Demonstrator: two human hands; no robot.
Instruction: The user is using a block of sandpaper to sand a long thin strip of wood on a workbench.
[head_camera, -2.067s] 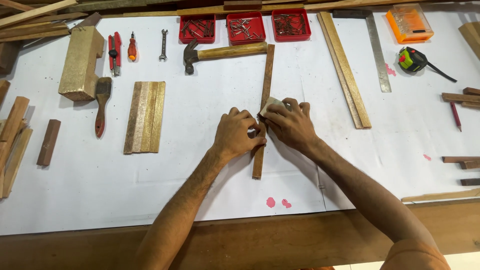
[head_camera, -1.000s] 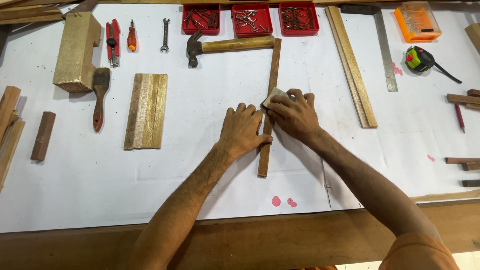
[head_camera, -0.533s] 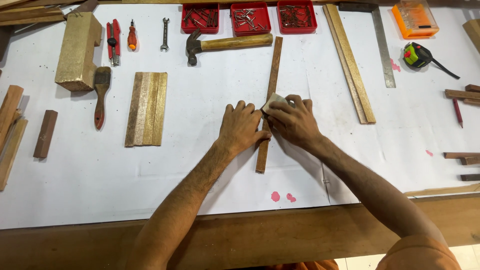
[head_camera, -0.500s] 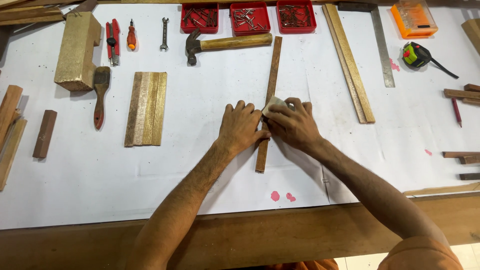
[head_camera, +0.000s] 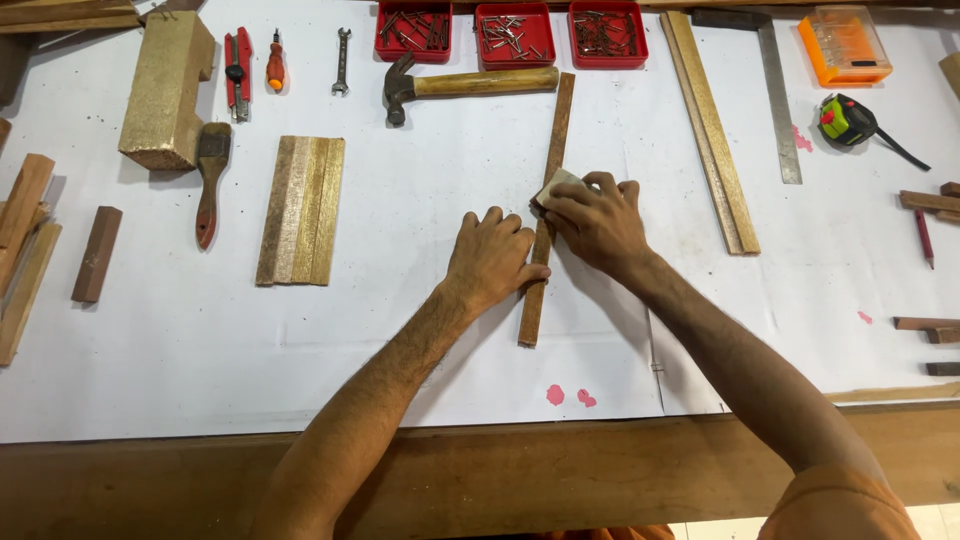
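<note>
From the head camera, a long narrow wooden strip (head_camera: 548, 190) lies on the white paper sheet (head_camera: 400, 330) that covers the workbench, running from near the bench's far edge toward its near edge, roughly mid-width. The left hand (head_camera: 492, 258) lies flat beside the strip's lower half, fingers together and extended, thumb pressing the strip's side. The right hand (head_camera: 598, 222) curls its fingers around a small folded piece of sandpaper (head_camera: 556, 186), pressed onto the strip's middle. A claw hammer (head_camera: 470, 84) lies just beside the strip's far end, with three red trays of nails (head_camera: 512, 30) along the far edge. Left of the hands lies a row of four wooden slats (head_camera: 301, 210), then a paintbrush (head_camera: 209, 182). Toward the right edge sit a steel square (head_camera: 775, 95) and a tape measure (head_camera: 848, 120).
</note>
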